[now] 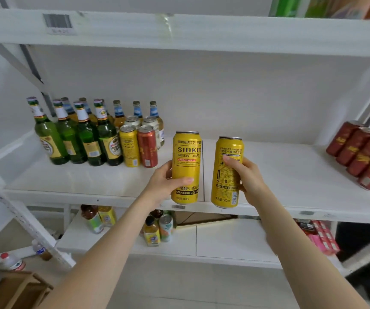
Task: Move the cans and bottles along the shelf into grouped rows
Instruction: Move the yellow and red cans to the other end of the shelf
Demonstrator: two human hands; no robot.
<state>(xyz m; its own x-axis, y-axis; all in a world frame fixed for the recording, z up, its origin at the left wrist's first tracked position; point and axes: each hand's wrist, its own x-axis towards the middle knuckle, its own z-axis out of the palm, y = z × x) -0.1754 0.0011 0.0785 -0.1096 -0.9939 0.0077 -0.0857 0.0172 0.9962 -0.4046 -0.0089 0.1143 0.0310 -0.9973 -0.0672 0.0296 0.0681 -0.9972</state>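
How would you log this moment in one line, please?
left hand grips left yellow can | right hand grips right yellow can | both upright

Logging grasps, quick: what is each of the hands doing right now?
Left hand: closed round the left yellow can.
Right hand: closed round the right yellow can.

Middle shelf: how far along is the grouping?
Done: green glass bottles stand rowed at left. In hand: left hand grips a tall yellow metal can, right hand a second yellow can. Left: likely placing these by the shelved yellow can; red cans sit far right.
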